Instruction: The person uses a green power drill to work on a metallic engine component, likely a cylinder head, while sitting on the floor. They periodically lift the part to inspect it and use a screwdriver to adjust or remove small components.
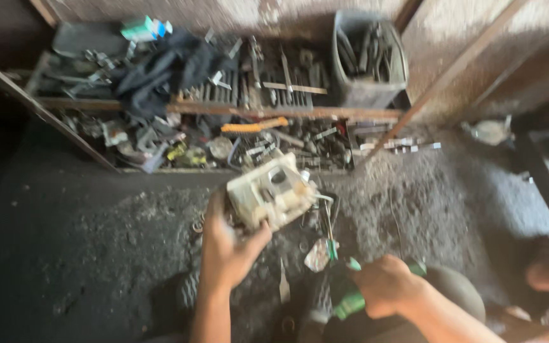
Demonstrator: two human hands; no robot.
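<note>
1. My right hand (386,284) is nearest to me, low in the view. Its fingers are clenched around the green handle of a screwdriver (344,295), and the thin shaft points up and away from me.
2. My left hand (227,244) is a little further, on the left. Its fingers grasp the lower edge of a cream plastic housing (271,190), a boxy part with openings, which I hold tilted above the floor (84,254).
3. The tip of the screwdriver is just under the right side of the housing; because of blur I cannot tell if they touch.
4. Between my hands, on the dirty dark floor, lie small metal pieces and a crumpled piece of foil (318,254).
5. Further away there is a low wooden tray (223,109) full of tools and scrap, with an orange-handled tool (253,126) near its front.
6. A black cloth (166,70) lies over the back left part.
7. At the far right stands a grey bin (368,60) with pliers inside.
</note>
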